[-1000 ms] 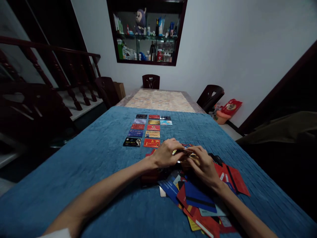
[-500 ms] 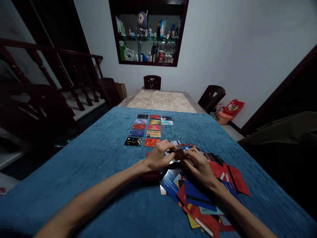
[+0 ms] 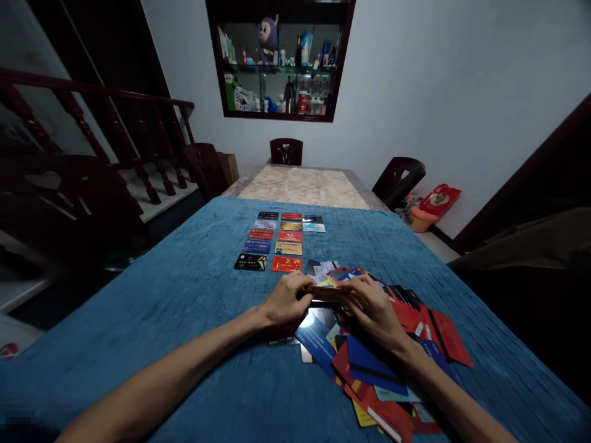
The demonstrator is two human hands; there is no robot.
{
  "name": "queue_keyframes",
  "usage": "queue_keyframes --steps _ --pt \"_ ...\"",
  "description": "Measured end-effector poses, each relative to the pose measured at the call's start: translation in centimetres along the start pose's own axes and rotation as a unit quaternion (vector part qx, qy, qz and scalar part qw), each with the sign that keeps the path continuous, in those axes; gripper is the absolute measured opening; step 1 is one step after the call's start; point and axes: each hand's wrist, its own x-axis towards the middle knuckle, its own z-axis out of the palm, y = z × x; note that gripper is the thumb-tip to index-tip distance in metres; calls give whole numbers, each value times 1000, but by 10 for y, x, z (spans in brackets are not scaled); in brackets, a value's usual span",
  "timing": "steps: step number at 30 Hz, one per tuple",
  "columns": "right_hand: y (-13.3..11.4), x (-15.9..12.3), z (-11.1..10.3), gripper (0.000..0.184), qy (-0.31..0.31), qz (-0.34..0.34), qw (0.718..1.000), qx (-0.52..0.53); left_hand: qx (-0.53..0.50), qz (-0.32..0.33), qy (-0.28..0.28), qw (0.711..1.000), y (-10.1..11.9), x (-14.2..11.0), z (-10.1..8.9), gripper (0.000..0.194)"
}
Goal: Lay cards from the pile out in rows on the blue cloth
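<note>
My left hand (image 3: 289, 299) pinches the left end of a thin brownish card (image 3: 324, 290), seen nearly edge-on; whether it is one card or a few together I cannot tell. On its other end, the fingers of my right hand (image 3: 373, 304) are closed. Below both hands spreads a loose pile of plastic cards, among them a blue card (image 3: 318, 338), a dark blue card with a black stripe (image 3: 375, 363) and a red card (image 3: 447, 335). A dark card (image 3: 282, 341) shows partly under my left wrist.
Past my hands, cards lie in neat columns, with a black card (image 3: 250, 262) and a red card (image 3: 286, 264) nearest. A blue cloth (image 3: 184, 277) covers this end of the table. Chairs stand around the far end, one chair (image 3: 398, 181) at the right.
The card between my hands has turned from a slant to almost level and edge-on. My left hand has lowered slightly, and the view has shifted a little.
</note>
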Motion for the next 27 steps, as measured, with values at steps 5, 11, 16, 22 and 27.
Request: queue_keyframes --steps 5,11,16,22,27 --pt "2 -1 1 20 -2 -10 1000 -20 -24 8 28 999 -1 -3 1 22" --pt "2 0 -1 24 -8 -17 999 -49 -4 30 30 999 -1 -5 2 21" --pt "2 0 -2 30 -3 -37 995 -90 9 52 22 998 -1 -5 2 17" --pt "5 -1 3 29 6 -65 987 -149 1 28 38 999 -4 -4 3 18" --pt "1 0 5 30 -7 -85 980 -180 -7 4 49 999 -7 -4 2 19"
